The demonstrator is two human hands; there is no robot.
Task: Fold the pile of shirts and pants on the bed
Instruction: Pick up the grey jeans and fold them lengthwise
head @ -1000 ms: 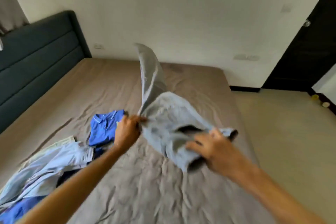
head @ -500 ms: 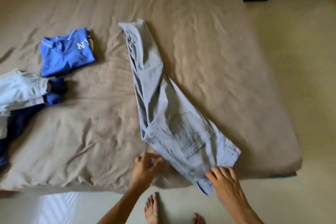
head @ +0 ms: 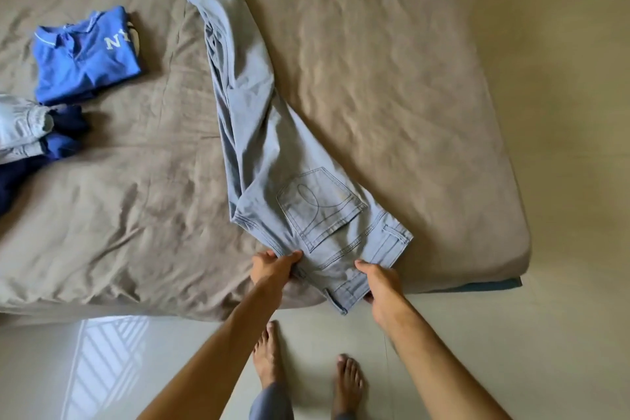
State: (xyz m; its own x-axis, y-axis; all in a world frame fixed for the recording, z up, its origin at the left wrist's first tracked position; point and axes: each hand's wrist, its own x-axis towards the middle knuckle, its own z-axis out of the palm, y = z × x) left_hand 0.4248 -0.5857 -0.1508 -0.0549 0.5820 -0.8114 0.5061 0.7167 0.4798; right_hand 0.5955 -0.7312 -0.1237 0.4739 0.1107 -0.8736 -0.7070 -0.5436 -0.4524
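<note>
I see a pair of pale grey-blue denim pants (head: 272,147) laid flat on the wrinkled taupe bed sheet (head: 392,78), legs stacked one on the other and running away from me toward the far side, hems at the top. The waistband end sits at the near bed edge and hangs slightly over it, back pocket facing up.

My left hand (head: 272,269) pinches the left side of the seat area, fingers curled onto the fabric at the seam. My right hand (head: 381,283) grips the waistband near its lower corner, thumb on top, fingers tucked under the cloth. Both hands are clamped on the pants, apart from each other with the waistband stretched between them.

To the left, well apart from the pants, lies a folded bright blue polo shirt with white lettering (head: 85,58), flat on the sheet. Just below it at the left frame edge sits an unfolded heap of light denim and navy clothes (head: 34,140), partly cut off.

My bare feet (head: 269,355) stand on the pale glossy tiled floor (head: 545,249) just beside the bed edge. The bed corner is to my right.
</note>
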